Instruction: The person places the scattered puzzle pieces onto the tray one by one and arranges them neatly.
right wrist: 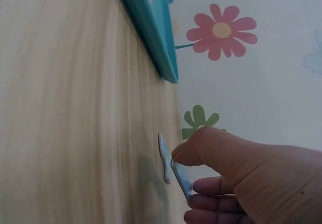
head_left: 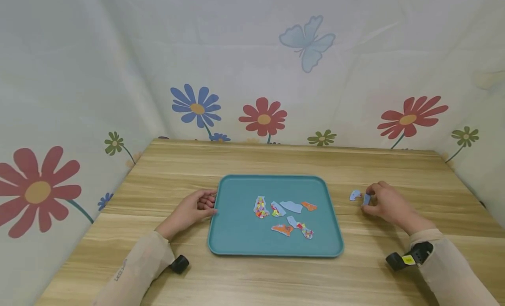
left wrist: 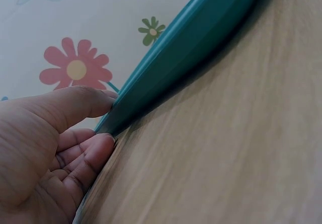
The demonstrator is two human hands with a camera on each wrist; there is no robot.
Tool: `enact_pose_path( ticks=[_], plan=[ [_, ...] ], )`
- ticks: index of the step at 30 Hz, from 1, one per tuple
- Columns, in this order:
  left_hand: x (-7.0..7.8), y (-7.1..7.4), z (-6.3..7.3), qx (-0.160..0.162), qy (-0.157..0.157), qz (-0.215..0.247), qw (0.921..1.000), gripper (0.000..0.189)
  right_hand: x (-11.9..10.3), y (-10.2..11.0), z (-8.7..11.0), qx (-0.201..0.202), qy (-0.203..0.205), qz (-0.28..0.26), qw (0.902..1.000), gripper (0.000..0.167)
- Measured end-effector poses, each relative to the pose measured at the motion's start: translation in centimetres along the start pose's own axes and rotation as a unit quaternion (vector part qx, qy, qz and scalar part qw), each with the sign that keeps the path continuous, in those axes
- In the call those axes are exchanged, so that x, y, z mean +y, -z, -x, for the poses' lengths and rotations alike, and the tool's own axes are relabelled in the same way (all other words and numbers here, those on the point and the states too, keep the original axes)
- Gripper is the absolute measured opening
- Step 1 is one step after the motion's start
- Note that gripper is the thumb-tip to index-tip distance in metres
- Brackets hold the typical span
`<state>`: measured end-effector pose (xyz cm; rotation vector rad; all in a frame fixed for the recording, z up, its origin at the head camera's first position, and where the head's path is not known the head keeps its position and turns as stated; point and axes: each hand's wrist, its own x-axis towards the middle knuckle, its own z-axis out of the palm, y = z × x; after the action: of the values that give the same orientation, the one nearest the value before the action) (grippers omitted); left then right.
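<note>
My right hand (head_left: pixel 388 205) pinches a small light-blue puzzle piece (right wrist: pixel 182 179) between thumb and fingers, holding it tilted just above the table. Close beside it, a blue piece with a bit of red (head_left: pixel 355 195) lies on the wood. At the left side of the teal tray (head_left: pixel 276 249), my left hand (head_left: pixel 193 209) grips the edge, its thumb at the rim and its curled fingers lower down, as the left wrist view shows. Several irregular flat pieces lie spread inside the tray, among them a multicoloured one (head_left: pixel 260 208), a light-blue one (head_left: pixel 292 207) and an orange one (head_left: pixel 282 229).
The wood-grain table (head_left: pixel 260 279) carries the tray near its middle. Behind and at both sides hangs a pale cloth (head_left: pixel 221 43) printed with flowers and a butterfly. Black wrist cameras (head_left: pixel 180 264) sit on both wrists, low over the table.
</note>
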<state>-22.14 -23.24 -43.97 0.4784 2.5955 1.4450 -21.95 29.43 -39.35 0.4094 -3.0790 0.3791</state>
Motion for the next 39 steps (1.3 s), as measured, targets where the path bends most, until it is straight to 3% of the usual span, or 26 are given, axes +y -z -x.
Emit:
enact_pose_path(
  ticks=[11, 19, 27, 39],
  plan=[
    [0.5, 0.2, 0.3, -0.003, 0.002, 0.003, 1.0000, 0.059, -2.0, 1.1, 0.7, 0.017, 0.016, 0.017, 0.9996, 0.049],
    [0.5, 0.2, 0.3, -0.002, 0.001, 0.002, 1.0000, 0.059, -3.7, 1.6, 1.3, 0.036, 0.060, 0.017, 0.9974, 0.046],
    [0.5, 0.3, 0.4, -0.004, 0.001, 0.002, 1.0000, 0.059, -5.5, 2.0, 1.8, 0.043, 0.076, 0.016, 0.9961, 0.043],
    [0.6, 0.2, 0.5, -0.003, 0.001, 0.003, 1.0000, 0.059, -8.0, 0.6, 2.4, 0.054, 0.117, 0.011, 0.9916, 0.041]
  ],
)
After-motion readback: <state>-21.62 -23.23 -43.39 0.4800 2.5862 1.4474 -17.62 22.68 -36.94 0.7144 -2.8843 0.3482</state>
